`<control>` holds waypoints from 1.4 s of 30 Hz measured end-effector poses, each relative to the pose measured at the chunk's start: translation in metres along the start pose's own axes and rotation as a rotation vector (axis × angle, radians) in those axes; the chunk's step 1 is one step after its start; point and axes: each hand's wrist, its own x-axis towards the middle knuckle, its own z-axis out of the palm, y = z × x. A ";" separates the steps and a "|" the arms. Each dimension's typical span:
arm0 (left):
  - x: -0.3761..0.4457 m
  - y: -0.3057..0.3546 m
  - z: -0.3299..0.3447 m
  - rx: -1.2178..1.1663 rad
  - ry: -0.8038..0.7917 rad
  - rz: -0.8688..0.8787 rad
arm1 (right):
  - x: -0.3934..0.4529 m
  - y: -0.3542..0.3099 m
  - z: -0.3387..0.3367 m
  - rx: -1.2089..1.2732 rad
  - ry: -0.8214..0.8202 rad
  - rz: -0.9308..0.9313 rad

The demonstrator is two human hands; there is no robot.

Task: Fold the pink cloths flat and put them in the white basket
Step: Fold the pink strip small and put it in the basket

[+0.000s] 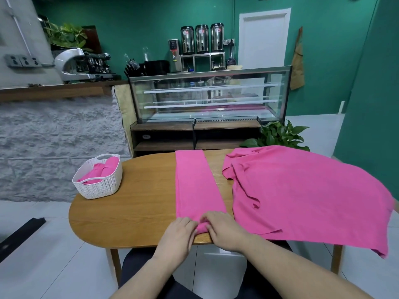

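A: Gripping where? Left hand (180, 230) and right hand (222, 228) both pinch the near end of the folded pink strip (194, 184) at the tabletop (138, 203) edge.

B: Correct. Fabric is soft, limp, light; hold both corners. Destination: white basket (98, 184), far left.

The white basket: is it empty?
No, the basket already holds pink cloths inside it.

No readable text anywhere. Three steel urns (202, 39) on back shelf carry red-white labels, too blurred to read. Water boiler (174, 54) shows red panel, digits indistinct. Small pale sticker on dark cabinet (146, 136) illegible.
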 end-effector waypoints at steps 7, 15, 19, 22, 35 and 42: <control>0.010 -0.002 -0.007 -0.242 -0.085 -0.120 | -0.002 -0.002 0.003 -0.120 0.062 -0.055; 0.039 -0.006 -0.017 -0.361 -0.288 -0.364 | 0.006 0.002 0.004 -0.291 0.065 -0.033; 0.035 -0.003 -0.016 -0.301 -0.122 -0.406 | 0.007 0.007 0.004 -0.075 0.039 0.036; 0.020 -0.004 -0.009 -0.144 -0.047 -0.221 | 0.008 0.009 0.006 -0.003 0.072 0.050; 0.033 -0.020 -0.023 -0.178 -0.380 -0.172 | 0.001 0.003 0.009 -0.179 0.120 0.040; 0.041 -0.016 -0.022 -0.072 -0.404 -0.327 | 0.001 0.017 0.009 -0.192 0.153 -0.070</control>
